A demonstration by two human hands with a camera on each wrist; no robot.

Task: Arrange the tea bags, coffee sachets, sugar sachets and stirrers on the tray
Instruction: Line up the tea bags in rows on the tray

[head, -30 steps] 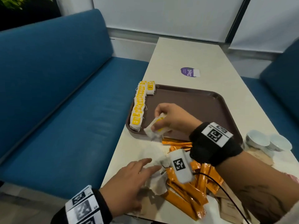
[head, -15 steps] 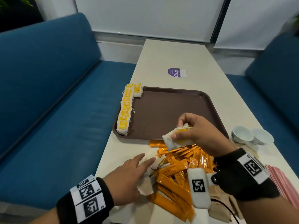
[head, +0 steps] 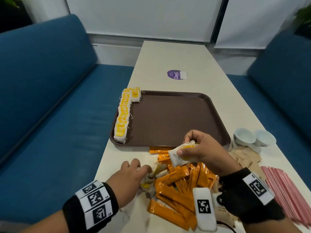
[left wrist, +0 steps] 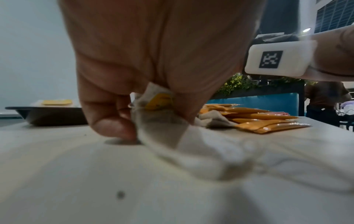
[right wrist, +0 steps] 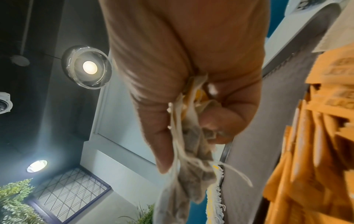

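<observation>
My right hand [head: 204, 151] has swung back from the tray [head: 217, 113], still pinching tea bags [head: 180, 156]; my left hand [head: 130, 179] now pinches another [left wrist: 153, 104] off the desk [head: 114, 167].

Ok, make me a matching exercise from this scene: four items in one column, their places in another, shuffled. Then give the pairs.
Items:
1. row of tea bags
2. orange coffee sachets
3. pink stirrers
4. white cups

Places:
A. table, just right of the tray
B. along the tray's left edge
C. piled on the table between the hands
D. table's right edge, near side

Pairs: 1-B, 2-C, 3-D, 4-A
</observation>
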